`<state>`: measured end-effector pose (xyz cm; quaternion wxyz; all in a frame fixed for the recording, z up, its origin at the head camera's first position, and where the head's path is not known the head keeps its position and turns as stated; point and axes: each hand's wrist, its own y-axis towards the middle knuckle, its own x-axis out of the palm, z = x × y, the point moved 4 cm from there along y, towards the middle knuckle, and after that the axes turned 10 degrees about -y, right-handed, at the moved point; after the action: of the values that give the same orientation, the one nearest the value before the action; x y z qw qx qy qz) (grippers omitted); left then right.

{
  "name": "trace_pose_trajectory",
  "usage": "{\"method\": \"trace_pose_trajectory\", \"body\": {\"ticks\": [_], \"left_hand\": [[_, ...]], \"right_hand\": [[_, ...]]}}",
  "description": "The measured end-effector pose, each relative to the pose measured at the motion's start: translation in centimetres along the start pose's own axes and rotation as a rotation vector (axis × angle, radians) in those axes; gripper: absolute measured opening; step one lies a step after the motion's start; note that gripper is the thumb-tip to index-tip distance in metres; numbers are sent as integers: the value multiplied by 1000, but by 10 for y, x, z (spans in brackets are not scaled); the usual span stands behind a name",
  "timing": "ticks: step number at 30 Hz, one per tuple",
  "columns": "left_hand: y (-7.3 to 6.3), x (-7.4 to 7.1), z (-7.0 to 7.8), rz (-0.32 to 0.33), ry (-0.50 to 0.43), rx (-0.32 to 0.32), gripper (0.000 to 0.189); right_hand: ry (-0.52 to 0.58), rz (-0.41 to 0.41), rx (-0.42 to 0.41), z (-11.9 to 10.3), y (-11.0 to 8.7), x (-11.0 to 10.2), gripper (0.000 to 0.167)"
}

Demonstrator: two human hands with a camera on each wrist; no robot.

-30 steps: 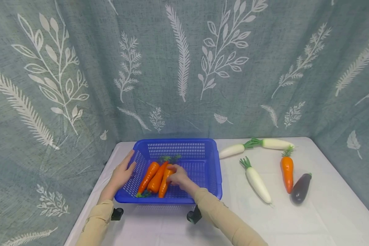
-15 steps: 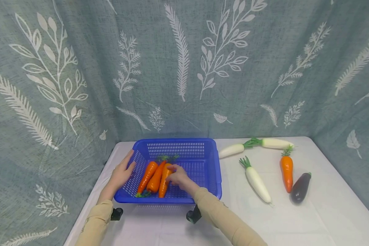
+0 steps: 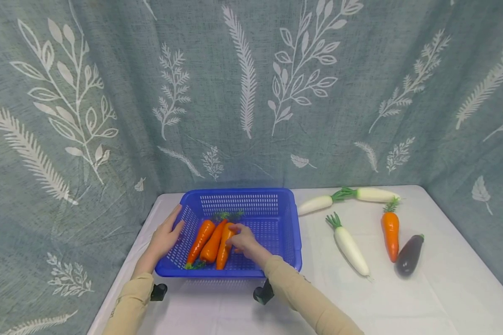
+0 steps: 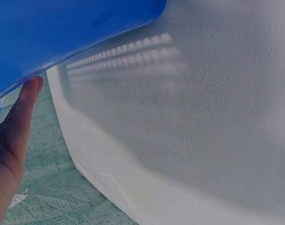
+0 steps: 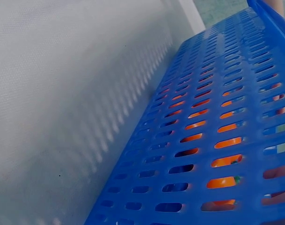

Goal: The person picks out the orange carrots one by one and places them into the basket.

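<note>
Inside the blue plastic basket point(image 3: 295, 232), several orange carrots lie side by side at the left: one carrot point(image 3: 201, 242) leftmost, another carrot point(image 3: 211, 246) in the middle. My right hand point(image 3: 244, 242) reaches in over the near rim and holds the rightmost carrot point(image 3: 223, 253) with thumb and fingers at its upper right side. Straight-fingered, my left hand point(image 3: 165, 237) rests along the basket's left rim; in the left wrist view that hand point(image 4: 11, 150) touches the basket's outer edge point(image 4: 76, 33). The right wrist view shows the slotted basket wall point(image 5: 203, 98), which mostly hides the carrots.
On the white table point(image 3: 440, 288), right of the basket, lie a white radish point(image 3: 352, 251), two more radishes point(image 3: 316, 204) at the back, a carrot point(image 3: 390, 235) and an eggplant point(image 3: 410, 256). A patterned green-grey curtain point(image 3: 234, 163) stands behind.
</note>
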<state>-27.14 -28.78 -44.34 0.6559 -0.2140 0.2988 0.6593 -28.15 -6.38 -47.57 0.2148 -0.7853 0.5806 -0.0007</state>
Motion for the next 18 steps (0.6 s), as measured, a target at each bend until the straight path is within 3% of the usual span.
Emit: {"method": "trace_pose_trajectory", "body": {"ticks": [8,18], "left_hand": [[-2,-1,2,8,-8,10,55],[0,0,-3,11,-9,19,54]], "right_hand": [[15,49,8,-2,0,-2,52],[-43,128,-16,-4,-1,-3,52]]}}
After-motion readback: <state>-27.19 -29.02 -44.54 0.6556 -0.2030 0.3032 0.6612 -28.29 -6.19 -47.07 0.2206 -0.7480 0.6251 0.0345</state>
